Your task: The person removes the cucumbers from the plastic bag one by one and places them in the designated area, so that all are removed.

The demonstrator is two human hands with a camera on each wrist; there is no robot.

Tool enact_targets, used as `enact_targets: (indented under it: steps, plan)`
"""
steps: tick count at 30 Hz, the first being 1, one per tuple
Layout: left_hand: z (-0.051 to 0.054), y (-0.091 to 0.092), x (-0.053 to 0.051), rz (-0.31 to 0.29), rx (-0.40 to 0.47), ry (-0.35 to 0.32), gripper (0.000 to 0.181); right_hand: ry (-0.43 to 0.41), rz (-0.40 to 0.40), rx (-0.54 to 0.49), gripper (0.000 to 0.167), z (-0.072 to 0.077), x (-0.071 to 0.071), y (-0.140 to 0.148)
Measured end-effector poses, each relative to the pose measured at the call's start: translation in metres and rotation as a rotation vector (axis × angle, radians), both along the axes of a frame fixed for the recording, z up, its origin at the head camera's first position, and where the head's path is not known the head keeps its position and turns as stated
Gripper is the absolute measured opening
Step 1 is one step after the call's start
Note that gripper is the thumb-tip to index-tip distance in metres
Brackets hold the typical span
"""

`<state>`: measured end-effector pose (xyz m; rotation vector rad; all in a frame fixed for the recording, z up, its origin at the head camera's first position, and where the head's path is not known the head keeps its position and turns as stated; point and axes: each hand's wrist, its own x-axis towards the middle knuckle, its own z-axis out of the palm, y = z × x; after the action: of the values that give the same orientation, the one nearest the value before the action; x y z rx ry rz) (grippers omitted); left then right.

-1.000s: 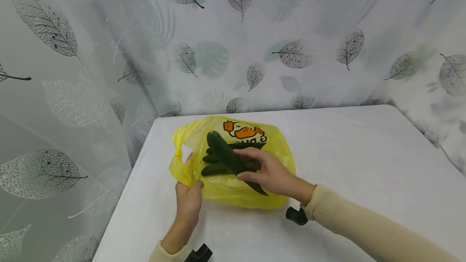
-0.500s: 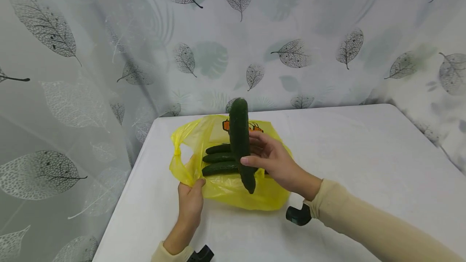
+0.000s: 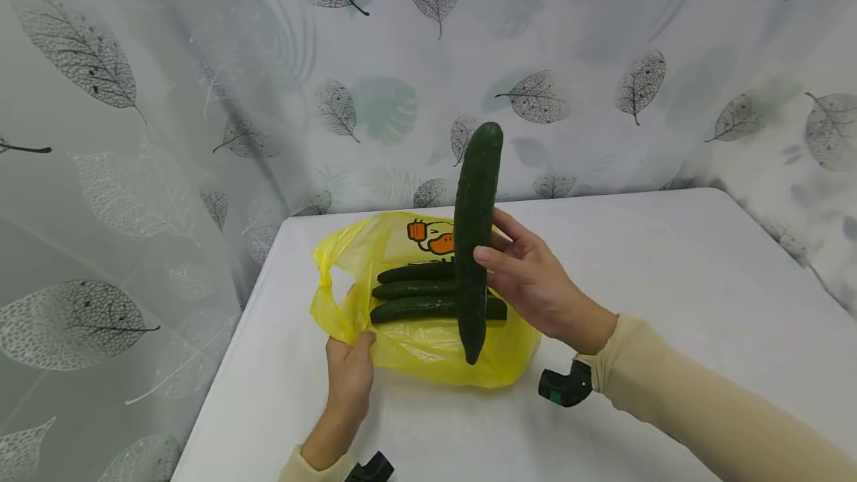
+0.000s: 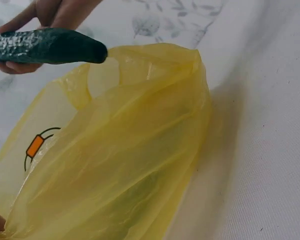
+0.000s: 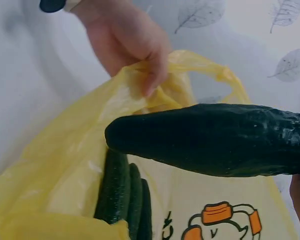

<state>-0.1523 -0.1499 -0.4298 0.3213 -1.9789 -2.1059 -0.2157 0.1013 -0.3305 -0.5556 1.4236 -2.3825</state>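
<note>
A long dark green cucumber (image 3: 474, 222) stands nearly upright above the bag, pinched between the thumb and fingers of my right hand (image 3: 538, 281). The yellow plastic bag (image 3: 435, 359) lies on the table with its mouth spread. Inside it, several more cucumbers (image 3: 411, 309) rest side by side, partly behind the raised one. My left hand (image 3: 350, 378) grips the bag's edge at the left, beside its handle loop. In the right wrist view the held cucumber (image 5: 210, 140) crosses over the bag, and the left hand (image 5: 132, 45) pinches the rim.
The table (image 3: 656, 266) has a white cover that extends right of the bag. A leaf-patterned curtain (image 3: 576, 36) hangs behind it and along both sides. Black wrist-camera mounts (image 3: 565, 385) sit at both wrists.
My right hand has lifted the cucumber out of the bag, up and to the right, turning it from slanted to nearly upright. My left hand stays on the bag.
</note>
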Motion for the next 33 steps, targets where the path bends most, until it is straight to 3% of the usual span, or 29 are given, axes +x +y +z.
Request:
enact_targets:
  steps: [14, 25, 33]
  plan:
    - [-0.001, -0.002, -0.003, -0.025, -0.005, 0.017, 0.063, 0.086, -0.073, -0.143, 0.056, 0.035, -0.006, 0.04]
    - [0.001, -0.002, 0.0, -0.032, -0.026, -0.009, 0.063, 0.226, -0.188, 0.001, 0.061, 0.03, -0.015, 0.08]
    - [0.005, 0.002, 0.001, -0.02, -0.041, -0.056, 0.062, 0.409, -0.228, 0.16, 0.067, 0.014, -0.029, 0.114]
